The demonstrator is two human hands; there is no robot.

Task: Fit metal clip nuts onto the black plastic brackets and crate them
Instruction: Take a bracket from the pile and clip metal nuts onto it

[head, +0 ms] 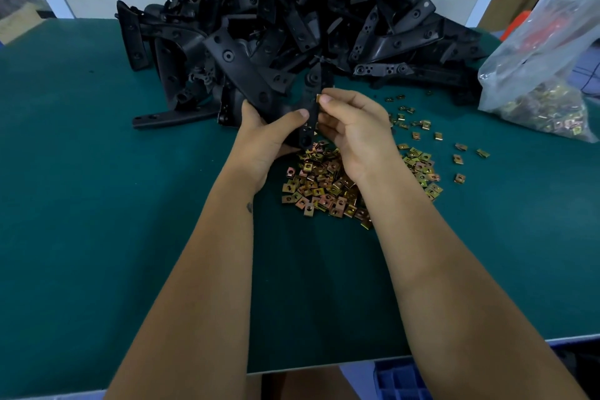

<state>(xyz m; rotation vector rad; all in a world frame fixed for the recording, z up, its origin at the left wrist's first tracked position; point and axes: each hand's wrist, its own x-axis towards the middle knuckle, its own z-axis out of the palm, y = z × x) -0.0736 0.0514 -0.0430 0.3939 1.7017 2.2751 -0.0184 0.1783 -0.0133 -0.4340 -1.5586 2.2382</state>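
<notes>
Left hand (pixel 269 133) grips a black bracket (pixel 256 84) above the worktop (pixel 97 204); its lower end is hidden behind the fingers. Right hand (pixel 354 127) pinches a clip nut (pixel 318 97) against the bracket edge, mostly covered by the thumb. Loose nuts (pixel 324 185) lie under the wrists, partly hidden. Bracket pile (pixel 292 16) behind, cut off at top. Nut bag (pixel 545 75) at right edge. Blue crate (pixel 402 380) below the near edge, cropped.

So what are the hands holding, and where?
Left hand grips a black bracket around its lower end; right hand pinches a clip nut at the bracket's edge.
</notes>
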